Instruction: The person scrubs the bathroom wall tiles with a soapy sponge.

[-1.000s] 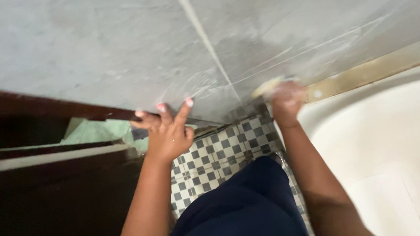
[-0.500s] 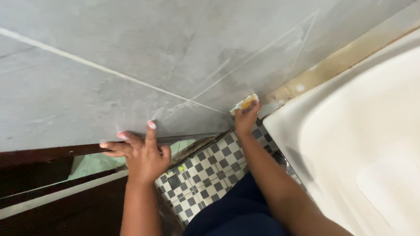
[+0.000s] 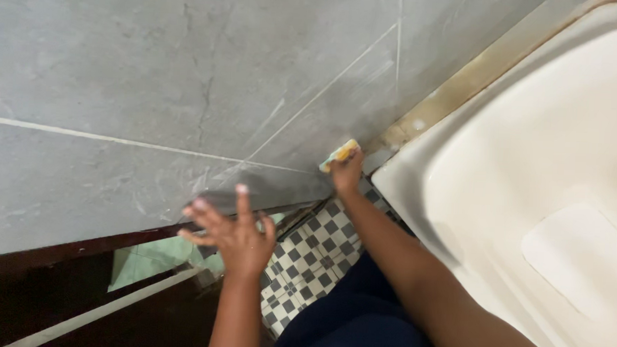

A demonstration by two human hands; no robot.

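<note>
My right hand [image 3: 346,174] grips a yellow sponge [image 3: 340,153] and presses it against the grey tiled wall [image 3: 153,76], low down near the corner where the wall meets the cream bathtub [image 3: 530,169]. My left hand [image 3: 231,231] lies flat with fingers spread on the lower edge of the same wall, to the left of the sponge. Both forearms reach up from the bottom of the view, over my dark blue clothing [image 3: 357,321].
A black-and-white chequered floor [image 3: 312,250] shows between my arms. A dark brown wooden frame [image 3: 53,294] with a pale strip runs along the lower left, with a green patch [image 3: 145,263] behind it. A stained beige strip [image 3: 465,76] lines the tub's edge.
The view has swung left, so the tub fills more of the right side. My right hand and sponge sit lower on the wall near the tub corner; my left hand stays pressed flat.
</note>
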